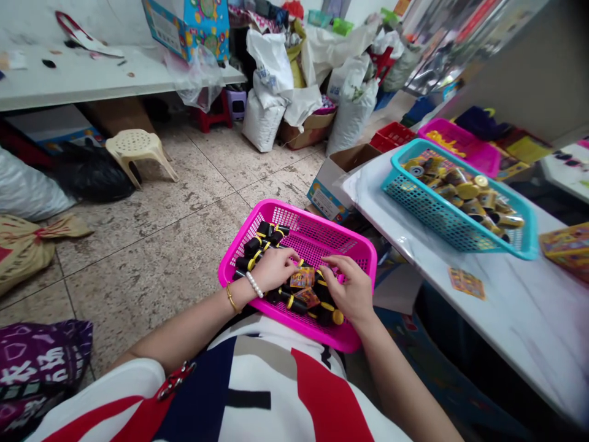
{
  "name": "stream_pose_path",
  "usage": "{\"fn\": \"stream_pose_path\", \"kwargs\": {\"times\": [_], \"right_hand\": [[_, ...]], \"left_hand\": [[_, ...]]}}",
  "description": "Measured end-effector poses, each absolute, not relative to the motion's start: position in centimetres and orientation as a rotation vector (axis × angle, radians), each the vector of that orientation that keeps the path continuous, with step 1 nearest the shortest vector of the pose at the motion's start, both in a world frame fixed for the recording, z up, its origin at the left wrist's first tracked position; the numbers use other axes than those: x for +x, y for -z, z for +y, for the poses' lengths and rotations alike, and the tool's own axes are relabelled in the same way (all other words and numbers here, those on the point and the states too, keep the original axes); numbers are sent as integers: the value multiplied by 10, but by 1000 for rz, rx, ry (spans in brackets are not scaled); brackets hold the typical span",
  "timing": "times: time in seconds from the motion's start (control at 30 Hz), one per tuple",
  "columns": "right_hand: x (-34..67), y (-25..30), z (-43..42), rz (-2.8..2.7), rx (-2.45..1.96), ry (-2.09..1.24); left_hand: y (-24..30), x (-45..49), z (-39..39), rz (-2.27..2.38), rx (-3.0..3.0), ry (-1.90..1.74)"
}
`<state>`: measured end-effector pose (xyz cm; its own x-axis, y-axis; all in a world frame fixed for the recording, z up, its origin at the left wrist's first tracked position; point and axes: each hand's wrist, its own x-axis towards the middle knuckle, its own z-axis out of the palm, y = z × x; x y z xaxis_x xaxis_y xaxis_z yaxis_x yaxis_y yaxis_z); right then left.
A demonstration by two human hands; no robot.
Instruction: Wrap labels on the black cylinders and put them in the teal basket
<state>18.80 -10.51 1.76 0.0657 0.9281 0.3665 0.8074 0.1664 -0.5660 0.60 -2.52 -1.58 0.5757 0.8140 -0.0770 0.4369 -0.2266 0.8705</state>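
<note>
Tiled floor (138, 245) around, pink basket (343, 242) on lap. Printed card (302, 277) sits nearer left hand (275, 270) than right hand (346, 288); grips narrow, can't tell if holding.

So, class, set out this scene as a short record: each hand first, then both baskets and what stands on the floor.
left hand: on black tubes with yellow bands, bracelets at the wrist
right hand: curled over the same tubes, near a small printed card
lap basket: pink plastic basket, holding the tubes
table basket: teal plastic basket of gold-and-black tubes, on a white table
floor: plastic stool, white sacks
</note>
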Motion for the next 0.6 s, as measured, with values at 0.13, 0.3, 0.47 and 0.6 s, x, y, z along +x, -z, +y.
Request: {"fn": "stream_pose_path", "kwargs": {"times": [0.13,0.3,0.47,0.6], "right_hand": [[193,-16,-93,-1747,-1729,-256],[191,-12,-87,-1758,-1721,-199],[187,-16,-85,-1649,-1621,-649],[177,-16,-82,-1466,-1551,-1015]], "left_hand": [[12,8,-34,1153,2228,-387],[12,9,-42,1111,2418,-395],[0,5,-35,997,2102,-710],[-11,2,-29,1005,1821,-784]]}}
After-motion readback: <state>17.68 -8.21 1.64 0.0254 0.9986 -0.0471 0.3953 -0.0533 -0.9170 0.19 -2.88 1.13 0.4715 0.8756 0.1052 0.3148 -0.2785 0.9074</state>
